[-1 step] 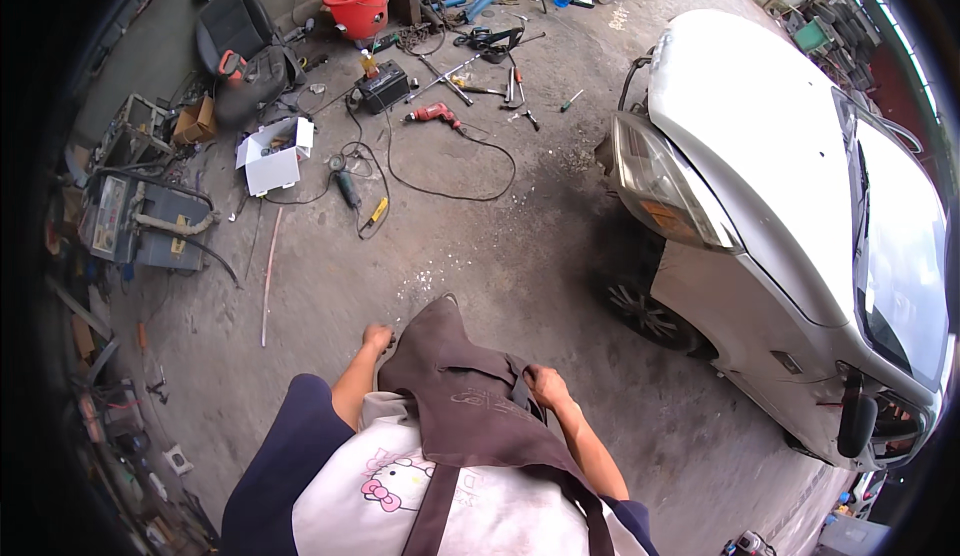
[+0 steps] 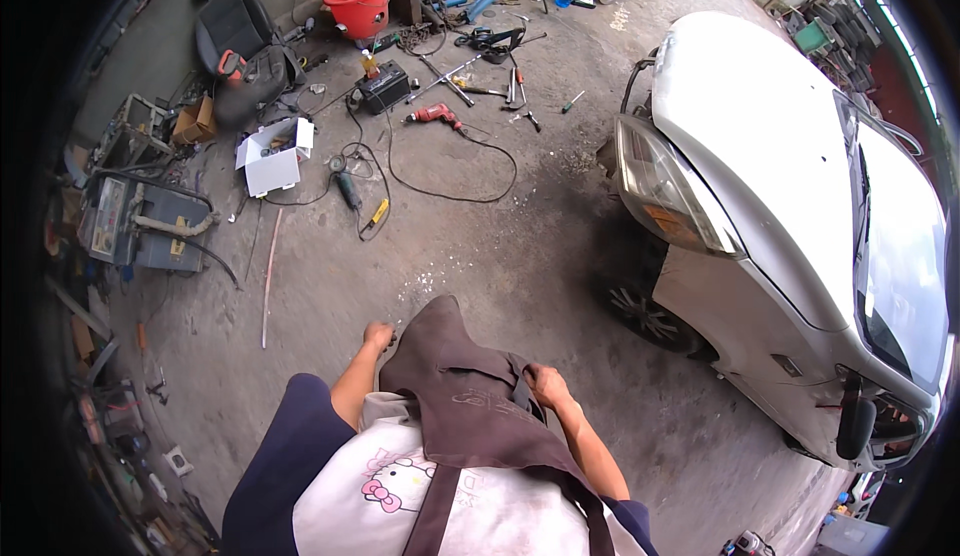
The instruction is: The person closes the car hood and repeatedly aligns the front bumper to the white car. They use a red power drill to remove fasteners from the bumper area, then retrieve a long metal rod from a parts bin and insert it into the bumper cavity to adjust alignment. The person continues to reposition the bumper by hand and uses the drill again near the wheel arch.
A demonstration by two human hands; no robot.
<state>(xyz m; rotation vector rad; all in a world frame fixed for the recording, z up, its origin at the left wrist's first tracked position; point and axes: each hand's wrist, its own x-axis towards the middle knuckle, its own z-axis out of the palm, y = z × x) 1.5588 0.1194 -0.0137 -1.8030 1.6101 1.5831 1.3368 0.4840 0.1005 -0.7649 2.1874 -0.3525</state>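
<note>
A dark brown apron (image 2: 460,411) hangs over my white shirt and bunches forward in folds. My right hand (image 2: 547,386) is closed at the apron's right edge, with cloth in its fingers. My left hand (image 2: 378,336) is closed just beside the apron's left edge; its fingertips point away from me, and what they hold, if anything, cannot be made out. Both forearms are bent outward from dark blue sleeves.
At the right stands a silver car (image 2: 760,176). On the concrete floor ahead lie a red drill (image 2: 435,114), an angle grinder (image 2: 348,189), a battery (image 2: 383,88), a white box (image 2: 273,161) and cables. A red bucket (image 2: 358,6) and car seat (image 2: 240,46) stand farther back.
The view has shifted very slightly, so the car sits a little farther right. Both hands stay where they were.
</note>
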